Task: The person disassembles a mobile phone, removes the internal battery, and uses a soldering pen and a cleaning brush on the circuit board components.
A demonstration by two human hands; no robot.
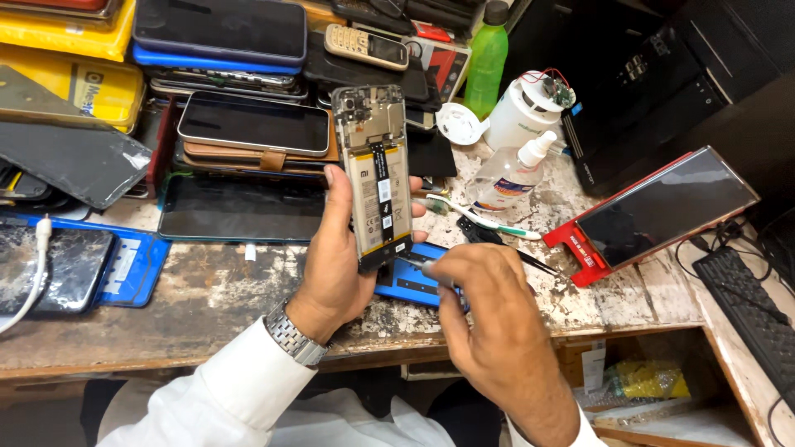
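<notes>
Worn, paint-flaked wooden bench [207,302] is carrying a blue rectangular repair mat [137,269]; right of the mat, a white-and-green toothbrush [484,219] and clear spray bottle [509,178] are lying.

Worn, paint-flecked wooden workbench [207,298] under bright light.

The lower end of the opened phone [379,178] is covered by the fingers of the left hand [335,265]. The tool gripped in the right hand [489,319] is largely concealed, and its kind cannot be told. The blue case [406,285] on the tabletop [207,306] is partly hidden behind both hands. The keyboard [758,319] is cut off by the right edge.
</notes>
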